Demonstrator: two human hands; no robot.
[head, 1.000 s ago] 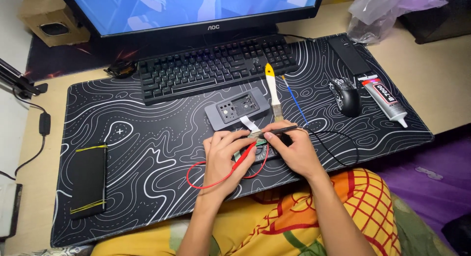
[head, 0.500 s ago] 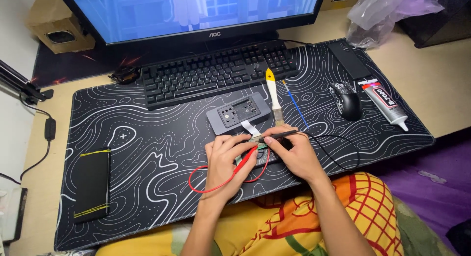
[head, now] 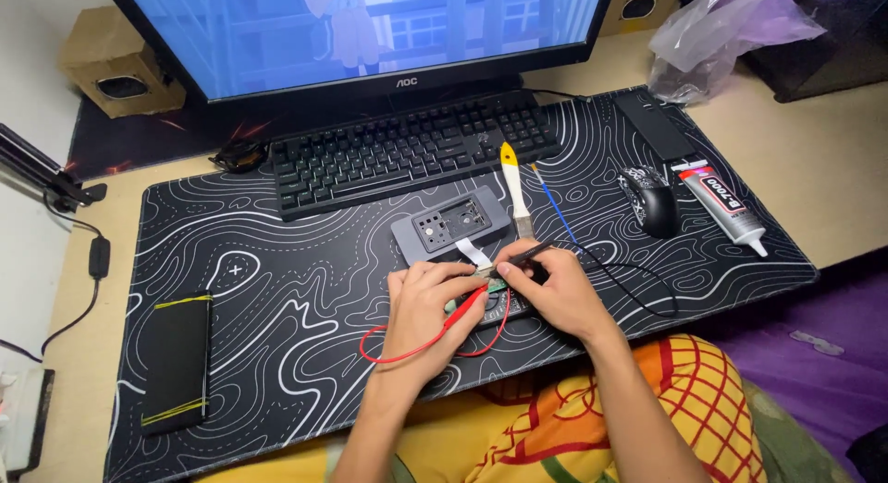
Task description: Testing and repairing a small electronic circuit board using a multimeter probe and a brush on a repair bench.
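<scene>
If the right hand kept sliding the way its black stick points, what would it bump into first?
The right hand aims its black probe down and left at the small green board. It would probably meet that board first, then the left hand's fingers beside it. Depth is hard to judge.

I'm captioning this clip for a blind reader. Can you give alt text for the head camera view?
Two bare hands meet over a small green circuit board on a black patterned desk mat: the left hand holds a red probe with a red wire, the right hand a black probe. Behind lie a grey device, keyboard and monitor.
</scene>
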